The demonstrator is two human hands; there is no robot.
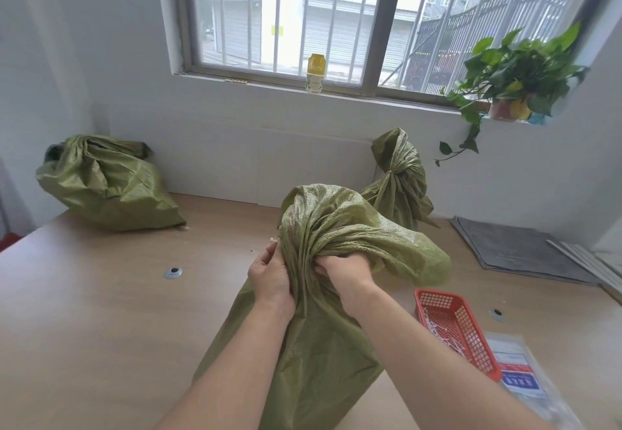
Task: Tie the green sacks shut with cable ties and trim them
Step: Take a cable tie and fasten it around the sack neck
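On a pale wooden worktop [101,312] below a barred window [336,19], left hand [271,276] and right hand [345,273] clench fingers round a green woven sack [313,345] beside a red mesh basket [464,325].

- Light wood table [101,328], with a left grommet [173,272] and a right grommet [496,313] set in its top.
- On it: far-left sack [107,187], near sack [319,345], tied sack [400,187].
- On its right side: red basket [478,345], clear packet [521,375], grey sheets [518,244], possibly mats.
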